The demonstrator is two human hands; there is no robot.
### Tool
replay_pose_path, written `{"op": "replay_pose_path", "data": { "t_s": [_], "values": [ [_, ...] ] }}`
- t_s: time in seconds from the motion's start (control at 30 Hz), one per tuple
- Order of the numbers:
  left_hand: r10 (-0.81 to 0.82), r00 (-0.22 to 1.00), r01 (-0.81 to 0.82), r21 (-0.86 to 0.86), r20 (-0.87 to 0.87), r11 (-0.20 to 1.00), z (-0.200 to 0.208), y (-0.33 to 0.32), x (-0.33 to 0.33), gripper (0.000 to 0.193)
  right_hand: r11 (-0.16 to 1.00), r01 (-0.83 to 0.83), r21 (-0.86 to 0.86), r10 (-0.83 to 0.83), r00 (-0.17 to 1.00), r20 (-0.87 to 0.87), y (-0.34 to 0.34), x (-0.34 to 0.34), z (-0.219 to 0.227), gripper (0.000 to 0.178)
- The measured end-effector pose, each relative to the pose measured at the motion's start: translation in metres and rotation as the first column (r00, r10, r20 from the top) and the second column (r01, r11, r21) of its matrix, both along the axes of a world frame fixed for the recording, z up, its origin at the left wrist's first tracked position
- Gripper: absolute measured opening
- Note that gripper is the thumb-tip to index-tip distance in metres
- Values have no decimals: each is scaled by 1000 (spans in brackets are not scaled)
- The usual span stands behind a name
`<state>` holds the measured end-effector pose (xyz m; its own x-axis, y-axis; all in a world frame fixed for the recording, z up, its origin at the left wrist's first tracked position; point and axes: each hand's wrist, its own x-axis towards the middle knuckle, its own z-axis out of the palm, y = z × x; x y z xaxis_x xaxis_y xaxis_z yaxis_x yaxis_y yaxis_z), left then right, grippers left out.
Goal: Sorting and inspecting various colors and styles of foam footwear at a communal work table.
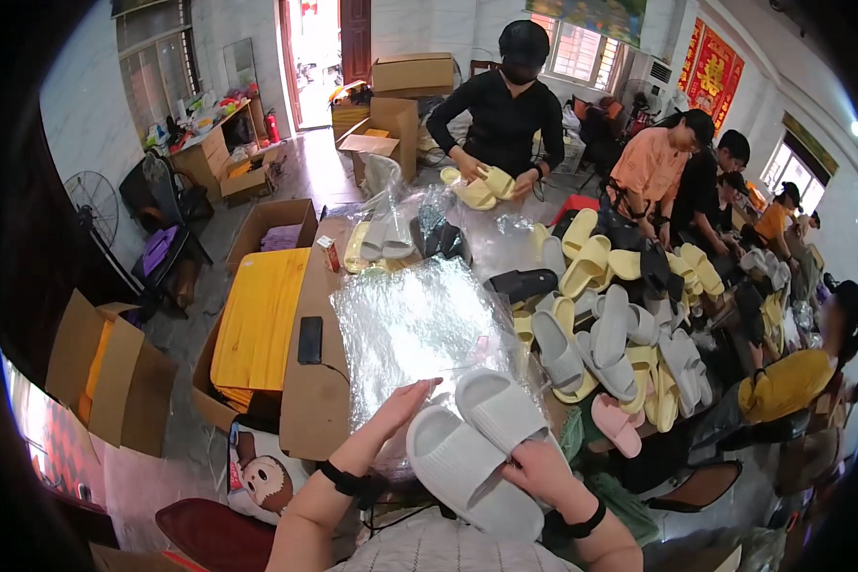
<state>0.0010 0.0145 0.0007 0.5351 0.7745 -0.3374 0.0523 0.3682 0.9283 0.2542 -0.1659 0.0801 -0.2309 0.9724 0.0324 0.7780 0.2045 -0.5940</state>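
Observation:
A pair of light grey slide slippers [456, 458] is held in front of my body, one overlapping the other. My right hand [541, 474] grips them near the strap openings, its fingers partly hidden by the slippers. Just left of the slippers, my left hand [405, 402] has its fingers stretched out over a stack of clear plastic bags [415, 319]. Whether it touches the bags I cannot tell. Both my wrists wear black bands.
Grey and yellow slippers [586, 262] are heaped to the right, with pink slippers [618, 425] at the near edge. A black phone [310, 340] lies left of the bags. Beyond it, a cardboard box holds yellow sheets [262, 319]. Across the table a person handles yellow slippers [486, 189]; others work at right.

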Motion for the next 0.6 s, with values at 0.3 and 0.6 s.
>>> {"op": "replay_pose_path", "data": {
  "t_s": [0.3, 0.6],
  "values": [
    [-59, 994, 82, 255, -96, 964, 7, -13, 2, 47, 997, 74, 24, -78, 980, 182, 24, 2, -23, 28],
    [63, 909, 359, 850, -412, 385, 51, -38, 26, 38, 995, 102, 13, -102, 989, 107, 55, -19, -22, 27]
  ]
}}
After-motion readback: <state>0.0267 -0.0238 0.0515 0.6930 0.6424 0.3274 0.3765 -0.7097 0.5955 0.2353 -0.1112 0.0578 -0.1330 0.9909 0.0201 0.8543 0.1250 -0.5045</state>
